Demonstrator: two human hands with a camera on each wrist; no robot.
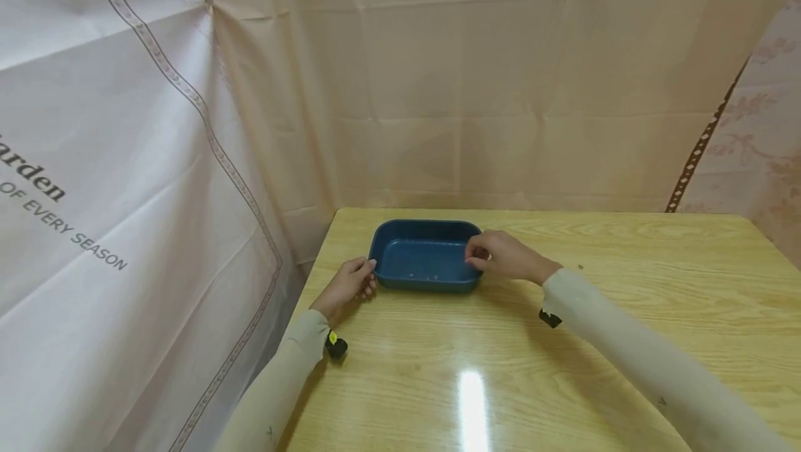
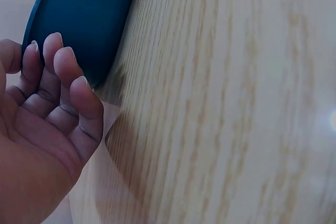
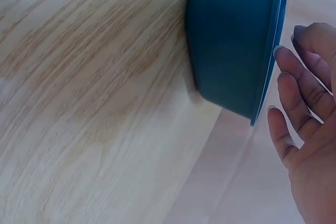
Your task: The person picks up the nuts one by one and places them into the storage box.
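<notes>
A blue rectangular basin (image 1: 428, 285) with rounded corners stands on the wooden table. My left hand (image 1: 347, 284) grips its left rim between thumb and fingers; in the left wrist view the fingers (image 2: 79, 95) curl beside the basin wall. Over the right rim is my right hand (image 1: 503, 255), its thumb and index finger brought together above the basin's inside. In the right wrist view those fingertips (image 3: 302, 32) stand beyond the rim, and whether anything tiny is between them cannot be made out. Several small ring-like pieces (image 1: 435, 277) lie near the basin's front inner edge.
The wooden table (image 1: 407, 361) reaches back to a hanging beige cloth (image 1: 469, 90). Right of the basin lies a tiny dark piece (image 1: 580, 266). A printed white cloth (image 1: 125, 195) hangs along the left side. Each wrist wears a small black device (image 1: 336, 348).
</notes>
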